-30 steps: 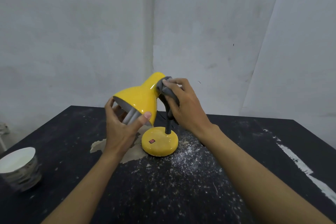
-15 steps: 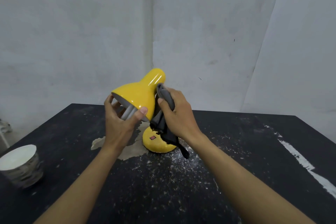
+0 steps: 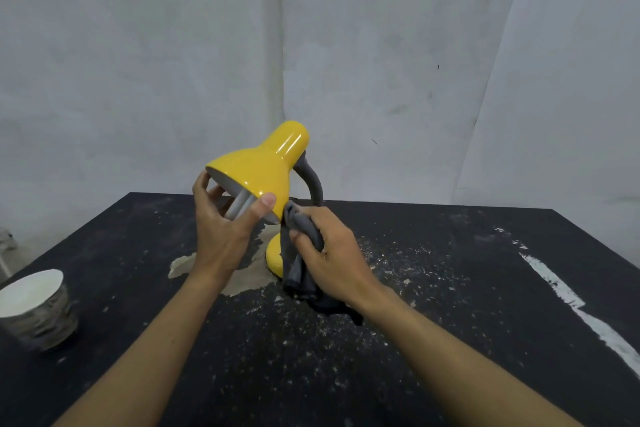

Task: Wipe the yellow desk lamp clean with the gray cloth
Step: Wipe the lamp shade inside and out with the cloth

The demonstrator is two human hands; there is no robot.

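Note:
The yellow desk lamp (image 3: 263, 172) stands on the black table, its shade tilted down to the left on a gray bendy neck (image 3: 313, 184). My left hand (image 3: 225, 230) grips the shade's rim, thumb on the outside and fingers inside by the gray bulb. My right hand (image 3: 332, 260) is closed around the bunched gray cloth (image 3: 298, 253), which touches the shade's lower right edge and hangs down in front of the round yellow base (image 3: 273, 258). The base is mostly hidden by the cloth and hand.
The black table (image 3: 450, 305) is strewn with white dust and flakes around the lamp, with a tan worn patch (image 3: 242, 279) by the base. A white-lined paper cup (image 3: 34, 308) stands at the left edge. A white streak (image 3: 571, 302) runs along the right side. Gray walls stand behind.
My right hand has slid the cloth down from the top of the shade, past the neck, to the shade's lower edge near the base. The left hand has kept its hold on the rim.

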